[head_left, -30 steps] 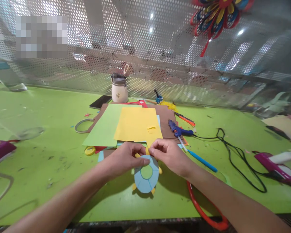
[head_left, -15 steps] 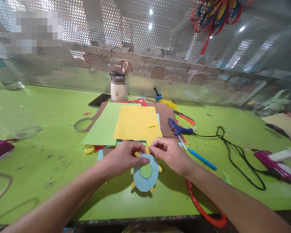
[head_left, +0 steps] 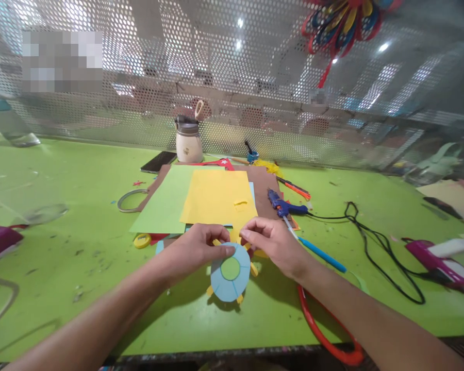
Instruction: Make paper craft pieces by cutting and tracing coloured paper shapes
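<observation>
Pinched at its upper edge by my left hand (head_left: 206,245) is a paper turtle (head_left: 230,288), a light blue disc with blue lines and a green circle in its middle. Short yellow paper tabs stick out around its rim. My right hand (head_left: 272,245) is closed, thumb and forefinger together beside the yellow piece at the top of the disc. Whatever sits between those fingertips is too small to make out. Just beyond both hands lie a yellow sheet (head_left: 218,196) and a green sheet (head_left: 162,201), stacked over brown paper (head_left: 265,190).
A blue glue gun (head_left: 288,206) with a black cord lies right of the papers. Near it are a blue pen (head_left: 320,253) and a red handle (head_left: 313,324) under my right forearm. A white bottle (head_left: 188,144) and a phone (head_left: 158,161) stand behind, before a perforated metal screen (head_left: 224,103).
The paper turtle has shifted slightly up and left with my left hand. My right fingertips have drawn slightly away from the yellow piece at the top.
</observation>
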Demonstrator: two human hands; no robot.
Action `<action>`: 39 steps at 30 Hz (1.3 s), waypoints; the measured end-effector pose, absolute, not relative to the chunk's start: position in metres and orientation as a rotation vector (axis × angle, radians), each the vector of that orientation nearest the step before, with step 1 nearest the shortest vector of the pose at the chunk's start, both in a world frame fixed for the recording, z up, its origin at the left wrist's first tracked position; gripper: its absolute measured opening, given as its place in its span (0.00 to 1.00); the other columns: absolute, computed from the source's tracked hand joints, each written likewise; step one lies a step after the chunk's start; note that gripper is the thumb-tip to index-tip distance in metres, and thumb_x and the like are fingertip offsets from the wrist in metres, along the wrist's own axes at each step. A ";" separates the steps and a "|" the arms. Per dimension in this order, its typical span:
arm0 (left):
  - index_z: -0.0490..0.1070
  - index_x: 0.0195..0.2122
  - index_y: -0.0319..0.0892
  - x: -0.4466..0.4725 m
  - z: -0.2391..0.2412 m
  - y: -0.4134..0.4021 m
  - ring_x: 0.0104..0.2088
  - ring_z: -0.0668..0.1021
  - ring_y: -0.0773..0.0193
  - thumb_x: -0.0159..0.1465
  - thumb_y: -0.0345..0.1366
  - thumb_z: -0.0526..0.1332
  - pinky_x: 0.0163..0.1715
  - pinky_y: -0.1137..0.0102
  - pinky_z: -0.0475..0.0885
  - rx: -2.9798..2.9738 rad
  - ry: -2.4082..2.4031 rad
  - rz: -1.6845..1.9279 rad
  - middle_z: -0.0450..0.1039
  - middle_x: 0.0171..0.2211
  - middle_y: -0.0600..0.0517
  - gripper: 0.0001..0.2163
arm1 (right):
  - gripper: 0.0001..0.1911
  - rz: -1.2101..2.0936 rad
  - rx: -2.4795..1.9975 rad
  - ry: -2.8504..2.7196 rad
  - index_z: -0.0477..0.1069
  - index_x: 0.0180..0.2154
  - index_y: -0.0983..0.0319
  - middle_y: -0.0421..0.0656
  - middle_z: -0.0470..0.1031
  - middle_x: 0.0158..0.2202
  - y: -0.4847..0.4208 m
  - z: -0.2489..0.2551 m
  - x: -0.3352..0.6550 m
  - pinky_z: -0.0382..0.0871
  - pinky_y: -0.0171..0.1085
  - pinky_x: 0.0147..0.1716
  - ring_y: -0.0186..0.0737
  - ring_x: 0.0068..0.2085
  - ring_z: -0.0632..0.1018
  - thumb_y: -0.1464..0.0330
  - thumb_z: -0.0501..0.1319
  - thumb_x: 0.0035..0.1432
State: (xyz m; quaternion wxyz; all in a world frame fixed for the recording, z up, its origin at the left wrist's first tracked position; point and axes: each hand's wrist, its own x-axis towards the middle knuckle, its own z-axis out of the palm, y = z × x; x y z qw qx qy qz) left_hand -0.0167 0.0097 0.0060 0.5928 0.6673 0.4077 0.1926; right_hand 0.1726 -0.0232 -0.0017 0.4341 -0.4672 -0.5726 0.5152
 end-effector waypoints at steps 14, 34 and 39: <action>0.73 0.33 0.39 -0.031 0.001 0.032 0.20 0.66 0.70 0.50 0.45 0.68 0.19 0.74 0.56 1.487 1.073 0.464 0.71 0.23 0.55 0.15 | 0.09 1.220 -1.179 -1.292 0.70 0.27 0.63 0.39 0.72 0.23 -0.010 -0.004 0.193 0.69 0.35 0.26 0.33 0.25 0.74 0.63 0.63 0.52; 0.70 0.36 0.41 -0.043 -0.010 0.046 0.23 0.71 0.67 0.49 0.46 0.67 0.23 0.71 0.64 1.516 1.079 0.616 0.69 0.24 0.57 0.18 | 0.09 1.200 -1.253 -1.451 0.71 0.27 0.63 0.38 0.72 0.23 -0.010 -0.003 0.200 0.68 0.35 0.26 0.35 0.25 0.75 0.64 0.63 0.53; 0.72 0.39 0.39 -0.051 -0.002 0.054 0.28 0.73 0.63 0.47 0.42 0.69 0.30 0.68 0.66 1.590 1.123 0.685 0.72 0.27 0.55 0.19 | 0.07 1.170 -1.291 -1.491 0.72 0.27 0.63 0.38 0.73 0.21 -0.009 -0.006 0.200 0.68 0.35 0.25 0.35 0.23 0.74 0.66 0.64 0.53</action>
